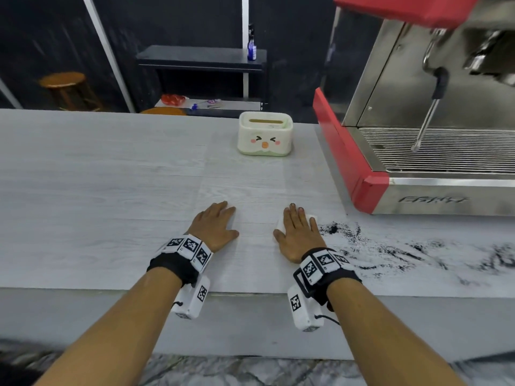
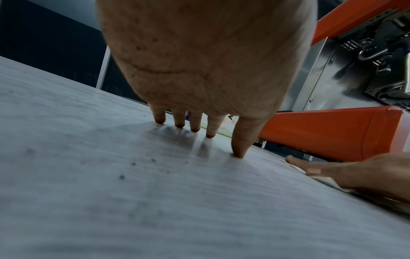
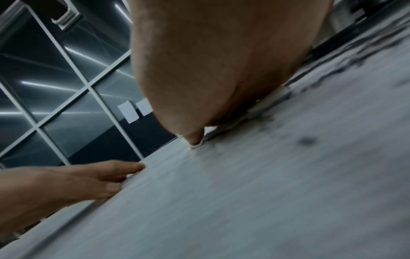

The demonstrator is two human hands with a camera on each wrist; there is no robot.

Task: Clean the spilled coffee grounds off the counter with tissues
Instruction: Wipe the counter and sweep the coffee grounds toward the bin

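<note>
A person's right hand (image 1: pixel 298 235) presses a white tissue (image 1: pixel 279 224) flat, fingers straight, at the left edge of the coffee grounds (image 1: pixel 404 252) spilled before the espresso machine (image 1: pixel 418 151). The left hand (image 1: pixel 216 225) rests open-palmed and empty on the counter (image 1: pixel 97 176), further left of the machine. Most of the spill appears still unwiped.

Head cam: we look down on counter (image 1: pixel 111 176). Wrist cams: low, close, along fingers. All share counter.

Pale grey wood-grain counter (image 1: pixel 111 176), black coffee grounds (image 1: pixel 390 252), red-and-steel espresso machine (image 1: pixel 370 190) (white tissue (image 1: pixel 279 224))
</note>
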